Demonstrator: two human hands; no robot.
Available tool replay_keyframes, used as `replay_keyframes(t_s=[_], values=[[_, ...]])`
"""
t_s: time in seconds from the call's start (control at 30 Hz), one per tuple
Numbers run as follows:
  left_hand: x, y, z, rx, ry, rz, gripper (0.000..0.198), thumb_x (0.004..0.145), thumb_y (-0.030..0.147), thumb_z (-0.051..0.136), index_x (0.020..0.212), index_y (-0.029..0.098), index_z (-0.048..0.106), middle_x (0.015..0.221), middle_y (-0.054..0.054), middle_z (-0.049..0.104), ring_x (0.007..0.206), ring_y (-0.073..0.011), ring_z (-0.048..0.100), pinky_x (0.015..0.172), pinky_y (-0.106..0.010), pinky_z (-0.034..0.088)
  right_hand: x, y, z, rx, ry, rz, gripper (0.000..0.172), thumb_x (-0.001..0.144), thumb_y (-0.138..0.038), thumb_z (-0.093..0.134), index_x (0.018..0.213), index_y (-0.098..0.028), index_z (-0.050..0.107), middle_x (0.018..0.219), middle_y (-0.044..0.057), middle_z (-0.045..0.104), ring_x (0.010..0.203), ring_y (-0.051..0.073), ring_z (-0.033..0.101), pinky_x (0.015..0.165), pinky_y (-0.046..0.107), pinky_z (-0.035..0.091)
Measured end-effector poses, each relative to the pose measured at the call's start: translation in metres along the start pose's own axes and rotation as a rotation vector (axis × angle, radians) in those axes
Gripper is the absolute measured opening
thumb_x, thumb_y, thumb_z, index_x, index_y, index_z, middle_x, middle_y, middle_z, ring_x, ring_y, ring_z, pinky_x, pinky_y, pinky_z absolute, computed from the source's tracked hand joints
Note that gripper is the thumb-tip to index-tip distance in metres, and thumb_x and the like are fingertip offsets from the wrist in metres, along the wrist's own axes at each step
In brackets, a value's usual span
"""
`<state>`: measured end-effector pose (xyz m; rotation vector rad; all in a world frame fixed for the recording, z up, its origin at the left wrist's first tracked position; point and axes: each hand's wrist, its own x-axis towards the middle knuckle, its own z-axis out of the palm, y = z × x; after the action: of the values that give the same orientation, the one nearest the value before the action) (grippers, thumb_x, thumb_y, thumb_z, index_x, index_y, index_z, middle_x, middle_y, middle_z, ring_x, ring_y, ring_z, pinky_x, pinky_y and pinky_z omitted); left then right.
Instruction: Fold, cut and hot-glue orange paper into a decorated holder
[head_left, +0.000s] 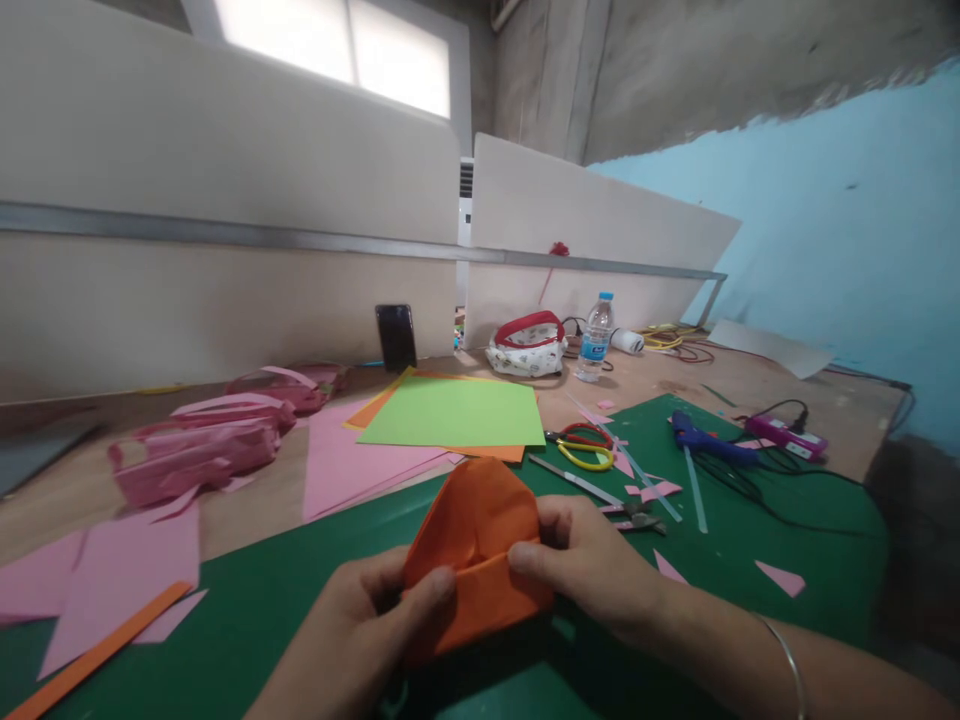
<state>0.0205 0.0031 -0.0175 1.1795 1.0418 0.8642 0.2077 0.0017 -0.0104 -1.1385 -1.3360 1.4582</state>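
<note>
Folded orange paper [487, 525], shaped like a small open pouch with a pointed back flap, is held up over the green mat [315, 570]. My left hand [375, 610] grips its left side, thumb on the front fold and fingers behind. On the right side, my right hand [577, 560] pinches the upper edge of the front fold between thumb and fingers. Behind the pouch lie a light green sheet [457, 408] and pink sheets [360, 460]. Scissors [585, 445] with red and yellow handles rest right of the sheets.
Pink paper bags [202, 450] stand at left, near an orange strip [105, 650]. A blue glue gun [709, 440], pliers [637, 517], glue sticks [694, 490] and pink scraps lie at right. Farther back are a phone [396, 337], a pouch [529, 345] and a water bottle [596, 340].
</note>
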Motion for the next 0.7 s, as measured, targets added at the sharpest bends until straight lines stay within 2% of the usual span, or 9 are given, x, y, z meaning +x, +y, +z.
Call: replay_keyframes(t_s=[0.13, 0.3, 0.47, 0.57, 0.63, 0.7], values=[[0.0, 0.0012, 0.0, -0.014, -0.112, -0.025, 0.039, 0.064, 0.046, 0.07, 0.088, 0.015, 0.072, 0.058, -0.002, 0.063, 0.052, -0.0145, 0.052, 0.046, -0.022, 0.038, -0.0004, 0.0004, 0.0011, -0.007, -0.015, -0.006, 0.01, 0.067, -0.014, 0.061, 0.077, -0.012, 0.063, 0.07, 0.0, 0.061, 0.061, 0.01, 0.054, 0.056, 0.02, 0.041], [0.0013, -0.0044, 0.0003, -0.016, -0.154, -0.015, 0.046, 0.066, 0.053, 0.066, 0.087, 0.013, 0.073, 0.069, -0.006, 0.067, 0.062, -0.0185, 0.057, 0.056, -0.025, 0.042, -0.0026, 0.003, 0.0068, 0.112, -0.127, -0.001, 0.021, 0.06, -0.014, 0.068, 0.081, -0.015, 0.064, 0.076, 0.0, 0.064, 0.067, 0.012, 0.06, 0.067, 0.026, 0.047], [0.0005, -0.0043, 0.0008, -0.091, -0.152, -0.056, 0.046, 0.064, 0.053, 0.068, 0.083, 0.012, 0.072, 0.073, -0.007, 0.067, 0.064, -0.0174, 0.056, 0.058, -0.025, 0.042, -0.0016, 0.0051, 0.0086, 0.134, -0.098, 0.026, 0.018, 0.061, -0.011, 0.065, 0.079, -0.013, 0.065, 0.072, 0.0, 0.064, 0.064, 0.011, 0.06, 0.061, 0.021, 0.046], [0.0028, -0.0016, -0.0011, -0.109, -0.107, -0.085, 0.038, 0.067, 0.049, 0.069, 0.079, 0.013, 0.071, 0.062, -0.003, 0.063, 0.053, -0.0122, 0.051, 0.051, -0.022, 0.043, 0.0001, 0.0014, 0.0065, 0.157, -0.013, 0.019, 0.02, 0.061, -0.012, 0.067, 0.08, -0.013, 0.065, 0.074, 0.001, 0.065, 0.066, 0.012, 0.06, 0.062, 0.023, 0.046], [0.0048, 0.0001, -0.0021, -0.194, -0.13, -0.121, 0.034, 0.069, 0.046, 0.068, 0.079, 0.013, 0.07, 0.057, -0.002, 0.06, 0.048, -0.0095, 0.048, 0.044, -0.019, 0.041, 0.0014, -0.0022, 0.0044, 0.208, 0.012, 0.004, 0.024, 0.062, -0.014, 0.07, 0.085, -0.014, 0.065, 0.077, 0.002, 0.066, 0.069, 0.013, 0.06, 0.068, 0.025, 0.047], [0.0061, 0.0012, -0.0022, -0.322, -0.197, -0.147, 0.036, 0.07, 0.047, 0.066, 0.08, 0.012, 0.068, 0.064, -0.005, 0.064, 0.052, -0.011, 0.054, 0.042, -0.018, 0.042, 0.003, -0.0042, 0.0021, 0.272, 0.015, 0.023, 0.028, 0.062, -0.02, 0.074, 0.088, -0.014, 0.064, 0.078, 0.001, 0.066, 0.069, 0.013, 0.06, 0.068, 0.025, 0.047]])
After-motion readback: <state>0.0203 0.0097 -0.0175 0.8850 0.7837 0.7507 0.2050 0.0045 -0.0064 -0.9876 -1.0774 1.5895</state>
